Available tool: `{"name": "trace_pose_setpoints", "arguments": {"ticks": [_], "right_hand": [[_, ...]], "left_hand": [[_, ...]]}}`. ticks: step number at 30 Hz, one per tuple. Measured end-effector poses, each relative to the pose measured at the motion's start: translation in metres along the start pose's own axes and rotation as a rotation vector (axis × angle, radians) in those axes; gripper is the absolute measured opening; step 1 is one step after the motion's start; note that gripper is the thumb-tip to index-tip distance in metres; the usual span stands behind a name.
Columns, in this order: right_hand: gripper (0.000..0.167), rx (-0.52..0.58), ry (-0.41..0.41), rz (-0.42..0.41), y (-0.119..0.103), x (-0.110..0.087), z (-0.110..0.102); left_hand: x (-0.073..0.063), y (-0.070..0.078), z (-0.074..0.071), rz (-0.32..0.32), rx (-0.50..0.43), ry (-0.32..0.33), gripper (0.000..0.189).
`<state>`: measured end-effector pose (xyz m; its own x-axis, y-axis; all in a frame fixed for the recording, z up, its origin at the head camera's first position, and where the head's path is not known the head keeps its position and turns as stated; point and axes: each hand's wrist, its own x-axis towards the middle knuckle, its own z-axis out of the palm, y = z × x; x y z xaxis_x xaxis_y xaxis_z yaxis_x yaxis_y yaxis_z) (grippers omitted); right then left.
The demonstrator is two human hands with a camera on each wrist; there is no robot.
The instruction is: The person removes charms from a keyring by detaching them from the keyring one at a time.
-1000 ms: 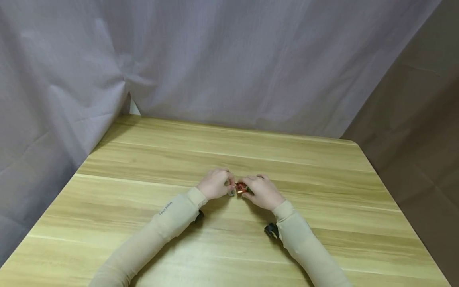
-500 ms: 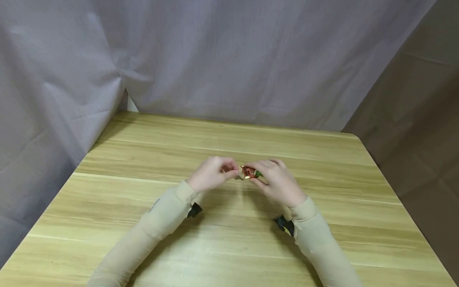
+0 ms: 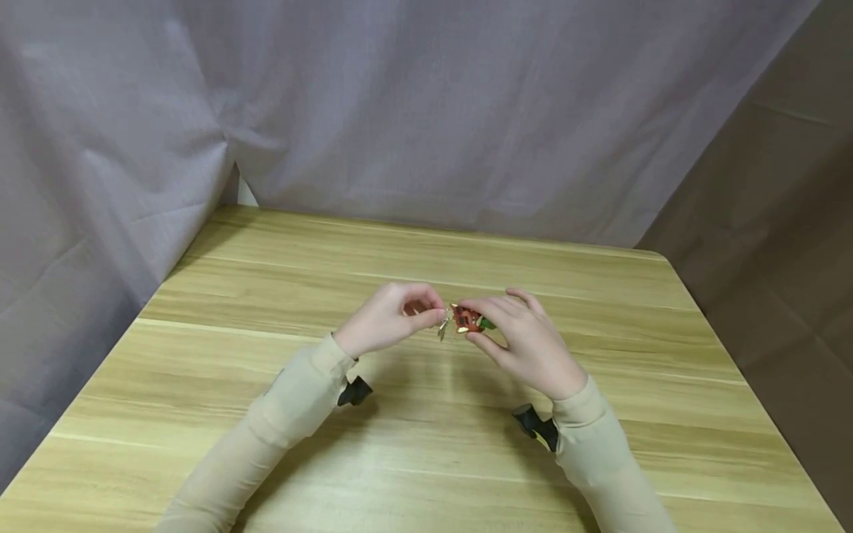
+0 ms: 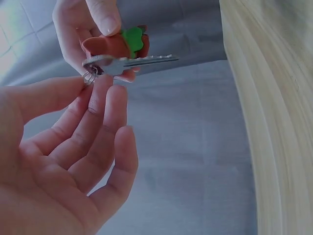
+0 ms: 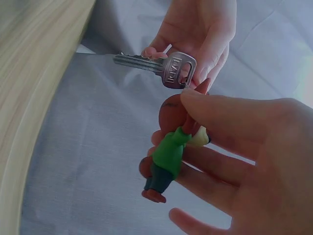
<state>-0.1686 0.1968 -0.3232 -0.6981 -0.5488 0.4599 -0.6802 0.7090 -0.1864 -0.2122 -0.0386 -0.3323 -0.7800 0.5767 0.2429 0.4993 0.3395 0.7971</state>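
Observation:
My left hand (image 3: 386,314) pinches a small metal key ring (image 4: 89,77) between thumb and fingertips, the other fingers loosely curved. From it hangs a silver key (image 5: 171,72), its toothed blade pointing down toward the tabletop. Close to its right, my right hand (image 3: 529,344) pinches a toy animal figurine (image 5: 168,152) by the head. The figurine has a reddish-brown head with pointed ears, a green top and dark trousers. Part of its head is hidden behind my right thumb. Both hands are held above the table.
A wood-grain table (image 3: 426,459) spreads beneath the hands. Grey cloth (image 3: 426,111) hangs behind it and along the left, with a browner stretch (image 3: 786,185) on the right. Black wrist-worn devices (image 3: 535,426) stick out from under both sleeves.
Both hands have risen and shifted farther from the body, and the wrists have spread apart. The figurine moved slightly right with the right hand. The key now dangles from the left fingertips.

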Motion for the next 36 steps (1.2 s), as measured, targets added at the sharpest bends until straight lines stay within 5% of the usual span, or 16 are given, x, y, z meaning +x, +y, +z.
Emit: {"name": "trace_pose_setpoints", "arguments": {"ticks": [24, 36], "right_hand": [[0.04, 0.038, 0.054, -0.05, 0.0001, 0.0017, 0.0001], [0.035, 0.04, 0.06, -0.087, -0.0005, 0.001, 0.0022]], "left_hand": [[0.0019, -0.0001, 0.0002, 0.059, 0.039, 0.036, 0.01], [0.0019, -0.0004, 0.0015, 0.162, 0.215, 0.039, 0.007]]}}
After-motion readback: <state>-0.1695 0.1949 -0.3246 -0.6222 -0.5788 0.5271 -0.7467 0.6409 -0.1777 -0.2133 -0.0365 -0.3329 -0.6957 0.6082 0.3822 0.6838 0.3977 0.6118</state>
